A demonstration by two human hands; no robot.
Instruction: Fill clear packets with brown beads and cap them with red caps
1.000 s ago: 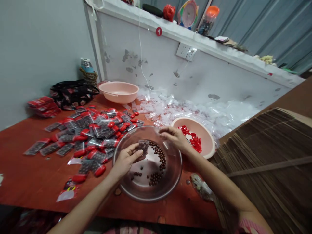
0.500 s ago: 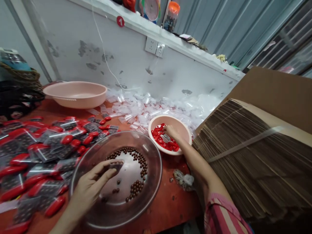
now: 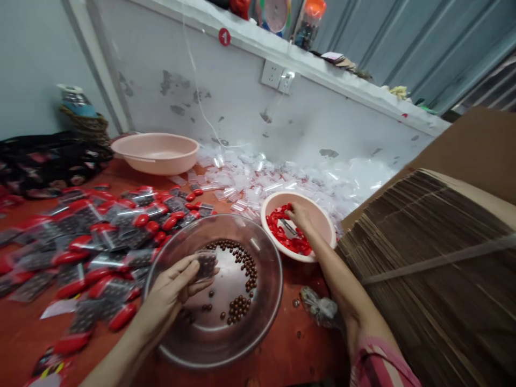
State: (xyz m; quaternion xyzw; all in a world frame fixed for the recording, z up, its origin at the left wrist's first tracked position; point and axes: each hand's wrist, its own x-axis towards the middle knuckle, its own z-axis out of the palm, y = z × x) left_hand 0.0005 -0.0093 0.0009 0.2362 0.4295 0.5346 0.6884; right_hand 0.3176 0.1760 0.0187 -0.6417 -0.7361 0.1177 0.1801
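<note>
My left hand [image 3: 171, 287] is closed around a small clear plastic case [image 3: 206, 267] filled with dark brown beads, holding it above a large transparent bowl [image 3: 266, 322]. Loose brown beads [image 3: 239, 306] lie in that bowl, in an arc and a small cluster. My right hand [image 3: 301, 217] reaches into a small pink bowl [image 3: 324, 228] of red plastic caps [image 3: 300, 245]. Its fingers pinch together at the far left side, with a red cap at the fingertips. A dark clip-like piece [image 3: 288, 228] lies among the caps.
Many filled cases with red caps [image 3: 116, 226] are heaped at left. A larger pink basin [image 3: 161, 153] stands behind them. Clear empty cases [image 3: 258, 174] pile along the wall. Stacked cardboard [image 3: 435, 258] rises at right. A knotted plastic bag [image 3: 318, 307] lies near my right forearm.
The view has swung left. My left hand has turned the case so its flat side shows. My right hand has moved to the caps' far edge, a red cap now at its fingertips.
</note>
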